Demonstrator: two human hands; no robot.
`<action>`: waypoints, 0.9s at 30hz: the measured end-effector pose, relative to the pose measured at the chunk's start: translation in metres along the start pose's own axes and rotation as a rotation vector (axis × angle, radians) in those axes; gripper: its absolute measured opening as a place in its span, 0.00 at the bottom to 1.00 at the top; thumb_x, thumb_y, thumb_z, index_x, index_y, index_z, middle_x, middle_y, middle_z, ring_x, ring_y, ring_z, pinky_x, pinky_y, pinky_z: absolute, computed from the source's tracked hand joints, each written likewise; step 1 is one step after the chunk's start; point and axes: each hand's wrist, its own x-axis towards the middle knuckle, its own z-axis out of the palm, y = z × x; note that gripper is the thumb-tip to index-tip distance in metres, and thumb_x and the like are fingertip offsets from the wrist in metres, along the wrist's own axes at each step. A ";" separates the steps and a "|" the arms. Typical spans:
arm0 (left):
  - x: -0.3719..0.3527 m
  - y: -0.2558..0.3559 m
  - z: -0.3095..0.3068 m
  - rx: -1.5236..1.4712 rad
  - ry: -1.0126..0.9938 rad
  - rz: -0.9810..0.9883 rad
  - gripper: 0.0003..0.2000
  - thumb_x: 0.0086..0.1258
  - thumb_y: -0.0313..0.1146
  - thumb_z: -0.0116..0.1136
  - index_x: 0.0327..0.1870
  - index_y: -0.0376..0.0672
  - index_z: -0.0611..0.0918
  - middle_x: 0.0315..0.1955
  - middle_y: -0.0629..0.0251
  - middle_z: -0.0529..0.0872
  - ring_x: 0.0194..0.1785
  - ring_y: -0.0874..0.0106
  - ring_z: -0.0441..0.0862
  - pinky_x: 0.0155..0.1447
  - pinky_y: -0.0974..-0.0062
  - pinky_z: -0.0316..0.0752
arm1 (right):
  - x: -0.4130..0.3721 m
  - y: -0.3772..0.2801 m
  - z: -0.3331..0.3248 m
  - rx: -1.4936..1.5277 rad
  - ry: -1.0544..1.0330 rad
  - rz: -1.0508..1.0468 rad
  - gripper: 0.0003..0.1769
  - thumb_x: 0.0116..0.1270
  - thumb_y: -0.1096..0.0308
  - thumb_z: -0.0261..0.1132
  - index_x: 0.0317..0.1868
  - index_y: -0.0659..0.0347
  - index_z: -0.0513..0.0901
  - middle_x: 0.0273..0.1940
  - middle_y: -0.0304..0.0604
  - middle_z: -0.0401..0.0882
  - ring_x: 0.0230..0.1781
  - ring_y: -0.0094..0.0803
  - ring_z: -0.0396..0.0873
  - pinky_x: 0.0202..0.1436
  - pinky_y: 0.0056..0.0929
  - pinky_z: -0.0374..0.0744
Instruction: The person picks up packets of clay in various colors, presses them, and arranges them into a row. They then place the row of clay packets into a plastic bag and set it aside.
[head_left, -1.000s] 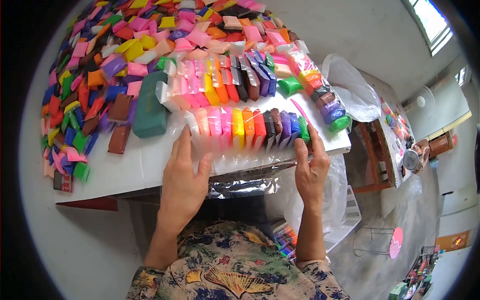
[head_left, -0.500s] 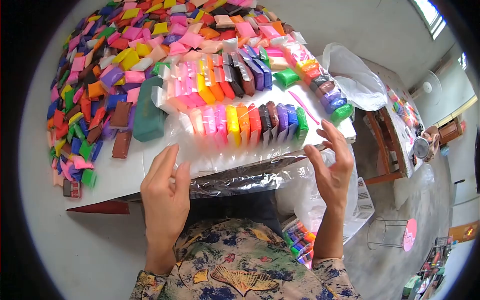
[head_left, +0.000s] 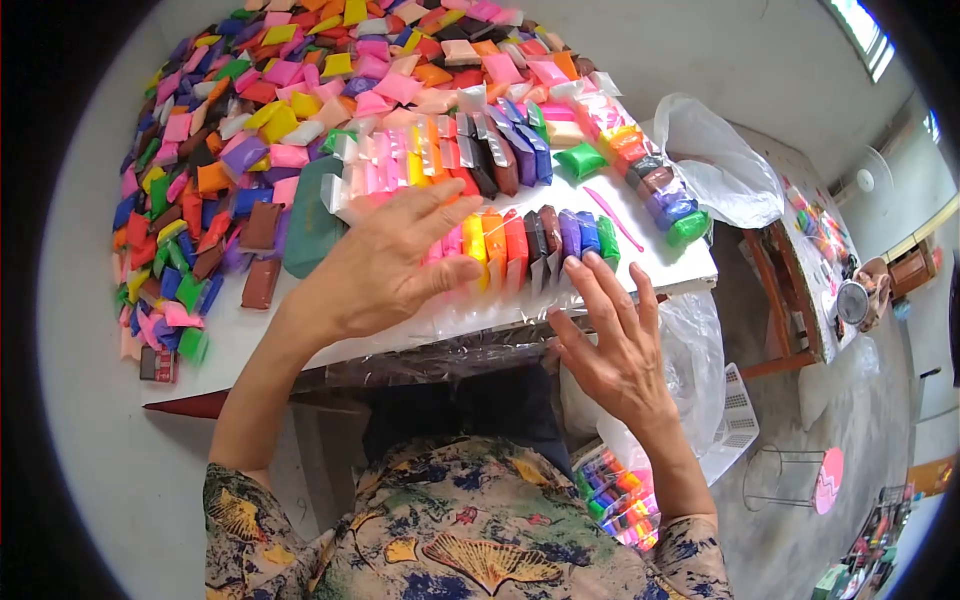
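A heap of loose coloured packets (head_left: 260,110) covers the far left of the white surface (head_left: 228,345), with a dark green block (head_left: 305,215) at its edge. A thin pink stick (head_left: 612,220) lies near a crumpled white plastic bag (head_left: 715,165).

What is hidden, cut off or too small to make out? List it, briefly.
Head view:
- Left end of the packet row: covered by the left hand.
- Loose packet pile: cut off by the top edge.
- Items on the far table: too small, distorted.

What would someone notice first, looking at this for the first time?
A heap of bright packets covers the far left of the white table. Nearer, the left hand lies spread over a rainbow row of packets in clear wrap, with the right hand open at the table's front edge.
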 end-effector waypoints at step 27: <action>0.013 0.003 0.009 -0.150 0.006 0.125 0.27 0.65 0.37 0.68 0.63 0.36 0.73 0.71 0.49 0.71 0.72 0.51 0.70 0.75 0.58 0.65 | 0.049 0.032 -0.025 0.237 -0.181 0.030 0.14 0.45 0.62 0.80 0.31 0.55 0.85 0.73 0.51 0.66 0.71 0.50 0.66 0.75 0.62 0.56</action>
